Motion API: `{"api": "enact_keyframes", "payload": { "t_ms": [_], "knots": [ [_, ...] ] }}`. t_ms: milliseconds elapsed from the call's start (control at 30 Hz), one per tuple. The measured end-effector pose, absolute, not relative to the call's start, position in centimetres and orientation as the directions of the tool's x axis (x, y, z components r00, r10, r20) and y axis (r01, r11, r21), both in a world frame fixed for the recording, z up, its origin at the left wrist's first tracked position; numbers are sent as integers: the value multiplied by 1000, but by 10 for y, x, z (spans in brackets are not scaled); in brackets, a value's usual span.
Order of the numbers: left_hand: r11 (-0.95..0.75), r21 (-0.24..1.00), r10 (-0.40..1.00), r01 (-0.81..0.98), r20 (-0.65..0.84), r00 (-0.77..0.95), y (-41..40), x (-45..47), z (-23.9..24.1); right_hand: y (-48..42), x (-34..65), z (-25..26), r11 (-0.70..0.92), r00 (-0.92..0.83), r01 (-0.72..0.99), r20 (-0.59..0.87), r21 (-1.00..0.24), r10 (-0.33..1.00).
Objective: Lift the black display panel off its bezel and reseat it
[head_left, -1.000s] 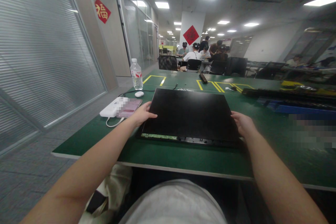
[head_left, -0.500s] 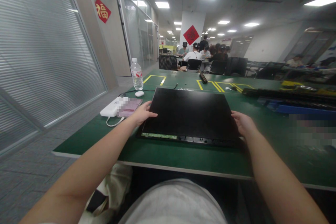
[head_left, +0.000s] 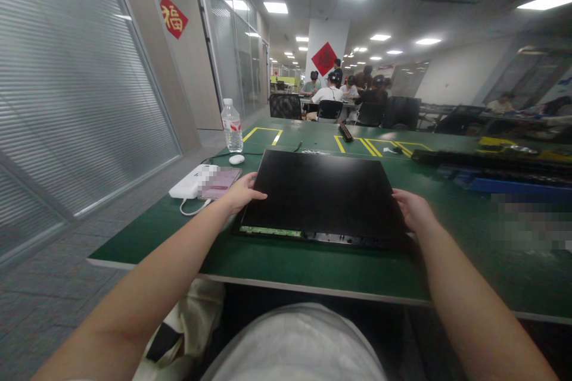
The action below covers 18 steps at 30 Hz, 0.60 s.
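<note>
I see my left hand (head_left: 241,193) clamped on the left edge of a flat black rectangular panel (head_left: 322,190), thumb on its top face and the other fingers wrapped round the rim. My right hand (head_left: 413,209) grasps the right edge near the front corner in the same way, though most of its fingers are hidden under the rim. The panel lies flat in the middle of the green-topped desk (head_left: 313,265), its near edge showing a thin greenish strip and a row of dark fittings.

Just left of my left hand sit a white power bank (head_left: 187,183) with a looped white cable, and a pink-screened phone (head_left: 220,183) resting against it. Further back on that side stand a clear plastic water bottle (head_left: 232,126) and a small white oval mouse (head_left: 236,159). Yellow tape lines (head_left: 263,131) mark the far part of the desk. To the right, well apart from the panel, long black bars (head_left: 487,162) lie above a blue tray (head_left: 513,184). A group of people (head_left: 344,90) sits at a distant table.
</note>
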<state>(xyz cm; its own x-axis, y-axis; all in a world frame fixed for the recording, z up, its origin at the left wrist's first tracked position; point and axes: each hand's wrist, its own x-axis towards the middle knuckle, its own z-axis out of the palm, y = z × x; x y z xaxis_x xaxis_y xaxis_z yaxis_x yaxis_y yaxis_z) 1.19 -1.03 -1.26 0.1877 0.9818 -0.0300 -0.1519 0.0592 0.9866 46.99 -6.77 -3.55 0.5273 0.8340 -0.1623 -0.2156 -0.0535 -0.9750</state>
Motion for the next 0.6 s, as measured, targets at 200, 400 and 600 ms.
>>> {"api": "enact_keyframes", "payload": {
  "t_ms": [200,400,600],
  "knots": [
    [63,987,980,-148,-33,196,-10,12,-12,-68,466,-33,-62,540,-258,-197,-964,818],
    [58,991,980,-119,-33,197,-7,9,-16,-69,465,-32,-62,542,-245,-190,-967,819],
    [67,991,979,-114,-43,201,-7,9,-15,-68,470,-35,-52,535,-199,-153,-979,831]
  ]
}}
